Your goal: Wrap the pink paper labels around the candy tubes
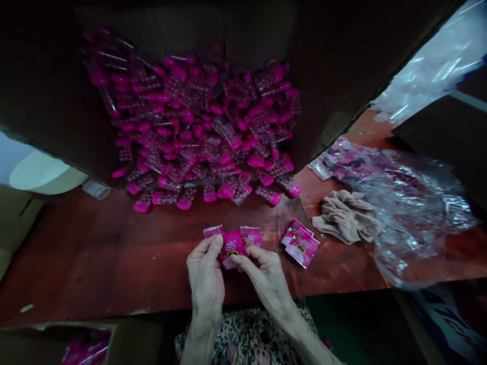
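Note:
Over the near edge of the table, my left hand (207, 266) pinches pink printed labels (233, 242) between thumb and fingers. My right hand (266, 271) grips the same labels from the other side, its thumb pressed on their lower edge. They are small and flat, with a swirl and green-ringed print; some overlap, and how many there are I cannot tell. To the right lies a small pile of matching labels (302, 248) on the red-brown table. Beyond my hands, clear tubes of small beads or candies with pink caps (224, 190) spill from a large box.
The dark open box (323, 91) leans over the back of the table (114, 258). At right are a crumpled beige cloth (348, 215) and a clear plastic bag (414, 218) with pink pieces. A pale bowl (45, 175) stands at left; a carton (133, 339) sits below the front edge.

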The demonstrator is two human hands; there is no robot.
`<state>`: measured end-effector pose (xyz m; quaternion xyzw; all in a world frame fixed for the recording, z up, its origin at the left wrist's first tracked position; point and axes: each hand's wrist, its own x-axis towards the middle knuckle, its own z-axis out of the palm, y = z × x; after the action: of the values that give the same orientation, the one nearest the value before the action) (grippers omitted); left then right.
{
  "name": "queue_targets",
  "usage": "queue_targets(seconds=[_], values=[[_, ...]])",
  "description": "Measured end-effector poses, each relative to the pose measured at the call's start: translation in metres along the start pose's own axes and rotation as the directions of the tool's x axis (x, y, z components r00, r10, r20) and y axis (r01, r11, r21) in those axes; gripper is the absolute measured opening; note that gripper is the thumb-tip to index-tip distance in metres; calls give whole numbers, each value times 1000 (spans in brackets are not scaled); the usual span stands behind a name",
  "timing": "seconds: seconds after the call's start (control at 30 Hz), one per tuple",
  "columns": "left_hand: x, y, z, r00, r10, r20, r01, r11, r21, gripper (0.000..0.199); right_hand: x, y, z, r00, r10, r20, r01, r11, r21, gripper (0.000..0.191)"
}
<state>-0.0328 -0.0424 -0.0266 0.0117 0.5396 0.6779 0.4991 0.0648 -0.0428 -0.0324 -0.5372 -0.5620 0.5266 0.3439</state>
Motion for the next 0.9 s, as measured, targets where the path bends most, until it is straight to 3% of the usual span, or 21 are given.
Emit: queue_targets(seconds=[0.23, 0.37, 0.5, 0.67, 0.8, 0.9], values=[[3, 2, -5, 998, -63, 10, 63, 997, -54, 24, 1, 0, 0, 977, -214, -10, 208, 957, -204, 37], [1, 2, -9, 989, -99, 106, 109, 990, -93, 24, 2, -6, -2, 977, -215, -16, 205, 950, -234, 38], [-2, 2, -12, 963, -139, 232, 149, 988, -28, 27, 3, -7, -5, 976, -208, 66, 218, 943, -251, 34], [1, 3, -15, 979, -136, 151, 139, 990, -13, 16, 7, 1, -4, 984, -172, 54, 180, 949, -258, 10], [5, 5, -17, 986, -119, 117, 123, 992, -30, 19, 11, -5, -1, 982, -178, 62, 186, 966, -182, 11], [6, 7, -18, 990, -102, 97, 108, 993, -53, 20, 6, -12, 1, 969, -209, 130, 229, 958, -171, 24]])
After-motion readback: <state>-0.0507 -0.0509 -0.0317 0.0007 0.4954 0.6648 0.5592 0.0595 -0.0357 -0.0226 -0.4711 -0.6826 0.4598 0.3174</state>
